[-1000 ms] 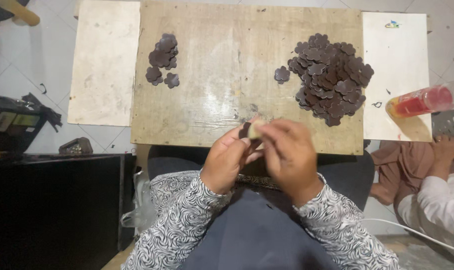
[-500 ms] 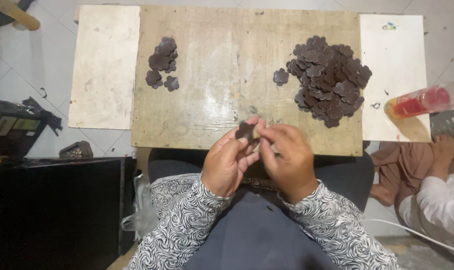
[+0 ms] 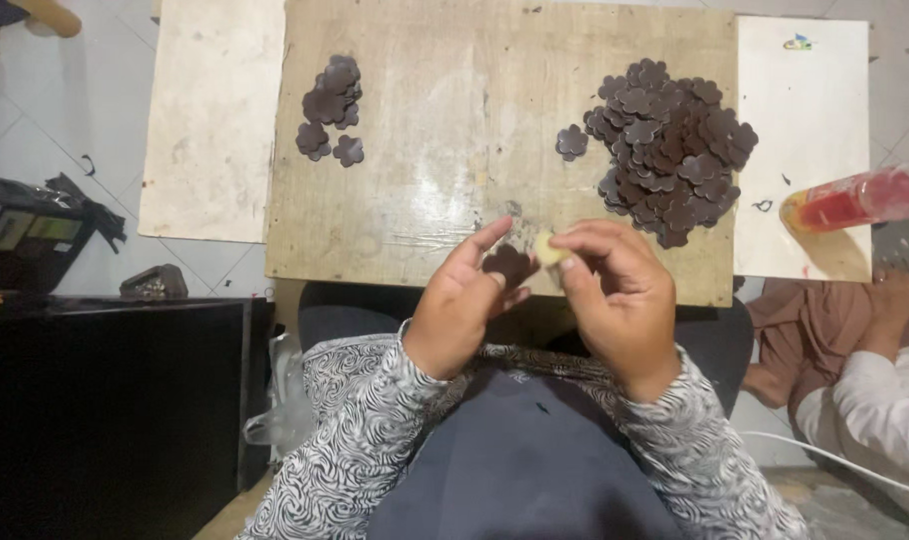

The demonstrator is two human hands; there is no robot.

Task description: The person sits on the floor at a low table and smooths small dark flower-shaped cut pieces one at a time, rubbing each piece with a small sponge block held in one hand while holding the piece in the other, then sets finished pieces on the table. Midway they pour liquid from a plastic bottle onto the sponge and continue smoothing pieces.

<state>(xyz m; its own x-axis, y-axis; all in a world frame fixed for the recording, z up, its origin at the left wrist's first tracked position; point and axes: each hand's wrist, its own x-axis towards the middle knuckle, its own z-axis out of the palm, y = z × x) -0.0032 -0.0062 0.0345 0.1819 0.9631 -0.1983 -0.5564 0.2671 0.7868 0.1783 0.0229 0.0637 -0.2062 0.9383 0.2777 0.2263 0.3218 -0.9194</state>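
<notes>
We see our left hand (image 3: 465,305) holding a dark brown flower-shaped piece (image 3: 505,265) on its curled fingers, at the near edge of the wooden board (image 3: 445,150) that serves as tabletop. Our right hand (image 3: 615,295) is closed in a pinch on a small pale yellowish thing (image 3: 547,248), which touches the right side of the brown piece; what this pale thing is, we cannot tell. On the right part of the board lies a big pile of the same brown pieces (image 3: 670,150), with one single piece (image 3: 572,141) just beside its left edge. On the left part, well apart from the pile, there is a small group of pieces (image 3: 332,108). A white board (image 3: 805,150) lies to the right, and a plastic bottle with red liquid (image 3: 855,198) lies tilted at its right edge. Another pale board (image 3: 210,120) is on the left. At the right border another person in a white sleeve (image 3: 880,390) sits on the floor
</notes>
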